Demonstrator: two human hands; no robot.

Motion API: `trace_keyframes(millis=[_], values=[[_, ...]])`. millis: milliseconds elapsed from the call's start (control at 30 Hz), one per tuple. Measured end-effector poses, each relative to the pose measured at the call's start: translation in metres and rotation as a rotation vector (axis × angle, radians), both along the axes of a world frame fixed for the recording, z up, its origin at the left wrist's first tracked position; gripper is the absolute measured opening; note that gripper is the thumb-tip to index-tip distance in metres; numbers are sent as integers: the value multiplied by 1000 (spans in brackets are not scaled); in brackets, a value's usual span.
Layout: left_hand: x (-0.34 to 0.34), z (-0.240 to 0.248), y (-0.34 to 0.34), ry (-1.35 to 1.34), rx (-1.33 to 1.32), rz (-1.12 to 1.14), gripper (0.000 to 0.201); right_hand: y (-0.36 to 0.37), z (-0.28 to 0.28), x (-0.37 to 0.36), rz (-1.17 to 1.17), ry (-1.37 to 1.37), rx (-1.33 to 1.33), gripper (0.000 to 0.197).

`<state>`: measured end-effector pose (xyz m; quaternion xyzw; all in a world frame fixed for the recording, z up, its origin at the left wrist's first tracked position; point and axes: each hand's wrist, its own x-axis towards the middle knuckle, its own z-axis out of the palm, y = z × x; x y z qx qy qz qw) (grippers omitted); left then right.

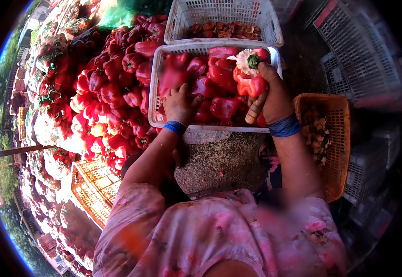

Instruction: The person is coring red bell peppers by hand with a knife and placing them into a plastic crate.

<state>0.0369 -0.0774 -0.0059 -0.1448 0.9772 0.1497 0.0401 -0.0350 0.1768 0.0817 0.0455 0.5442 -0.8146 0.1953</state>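
Note:
Over the near left part of a white plastic crate [219, 42] filled with red bell peppers [224, 108], my left hand [180, 107] closes its fingers on a red bell pepper [172, 76]; that spot is blurred. At the crate's right side, my right hand [277, 94] grips a short wooden handle [256, 109], probably a knife's; no blade shows. The same hand holds a pepper core [247, 62] with pale seeds and a green stem between thumb and fingers. An opened red-orange pepper piece [250, 86] sits just below the core, against the fingers.
A large heap of red bell peppers [111, 87] rises at the left. Behind, another white crate [224, 10] holds reddish scraps. An orange crate [344, 152] with pale cores stands at right, near stacked grey crates [362, 51]. Another orange crate [92, 189] is at lower left. Seeds litter the ground [219, 159].

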Motion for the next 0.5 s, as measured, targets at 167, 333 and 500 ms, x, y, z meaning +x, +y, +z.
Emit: trace_keyframes(millis=[167,333,500], values=[[2,72,37,227,1376,54,63,-18,8,18,91,419,352,46],[-13,76,40,73,1584,59,49,-41,0,26,128,807,465,59],[-9,87,23,32,1554,49,43,-46,11,33,306,345,420,49]])
